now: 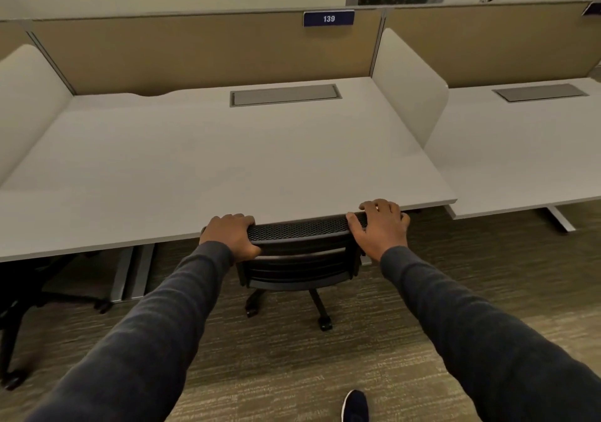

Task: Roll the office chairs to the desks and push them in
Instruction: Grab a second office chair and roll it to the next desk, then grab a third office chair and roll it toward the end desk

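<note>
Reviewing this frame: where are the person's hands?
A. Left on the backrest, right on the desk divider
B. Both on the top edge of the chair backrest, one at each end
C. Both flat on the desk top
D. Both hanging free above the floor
B: the left hand and the right hand each grip an end of the black mesh office chair backrest, which sits against the front edge of the desk.
</note>
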The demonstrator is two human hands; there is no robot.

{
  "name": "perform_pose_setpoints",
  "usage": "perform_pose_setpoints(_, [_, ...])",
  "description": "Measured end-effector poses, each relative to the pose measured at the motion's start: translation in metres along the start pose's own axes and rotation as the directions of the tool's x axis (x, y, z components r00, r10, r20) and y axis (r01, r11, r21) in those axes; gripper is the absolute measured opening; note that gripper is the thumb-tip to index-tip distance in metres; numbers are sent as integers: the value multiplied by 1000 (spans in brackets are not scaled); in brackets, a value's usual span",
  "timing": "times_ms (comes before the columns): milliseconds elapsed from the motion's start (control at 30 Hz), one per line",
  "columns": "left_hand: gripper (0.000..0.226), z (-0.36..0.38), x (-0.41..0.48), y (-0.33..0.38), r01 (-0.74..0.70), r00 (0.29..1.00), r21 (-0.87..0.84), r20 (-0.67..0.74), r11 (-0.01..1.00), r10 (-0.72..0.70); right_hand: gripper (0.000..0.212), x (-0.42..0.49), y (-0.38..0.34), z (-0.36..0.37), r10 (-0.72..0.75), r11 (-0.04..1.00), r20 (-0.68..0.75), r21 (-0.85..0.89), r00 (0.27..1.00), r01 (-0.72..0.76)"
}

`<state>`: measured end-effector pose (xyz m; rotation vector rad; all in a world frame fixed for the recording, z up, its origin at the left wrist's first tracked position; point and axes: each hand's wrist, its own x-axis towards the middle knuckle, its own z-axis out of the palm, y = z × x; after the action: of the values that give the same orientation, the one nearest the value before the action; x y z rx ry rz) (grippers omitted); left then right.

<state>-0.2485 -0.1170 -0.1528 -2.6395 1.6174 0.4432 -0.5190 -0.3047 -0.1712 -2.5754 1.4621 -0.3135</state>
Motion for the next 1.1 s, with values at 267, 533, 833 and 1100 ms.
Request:
perform_pose_setpoints(267, [55,23,-28,18,178,959,103,-239,979,-149,74,-69,2,10,-85,995,-39,39,996,87])
perform_pose_setpoints(533, [107,44,-72,61,117,961,47,-257,992,-102,74,-156,14,19,-86,995,25,48,996,85])
perform_pose_setpoints(833, [106,128,-187,154,38,986,48,-167,998,-29,73,-258,74,-2,-55,997,126,57,990,48])
perform_pose_setpoints(1100, [97,189,-315,284,46,990,71,-134,996,-37,73,-395,169,-20,-112,991,119,83,987,102])
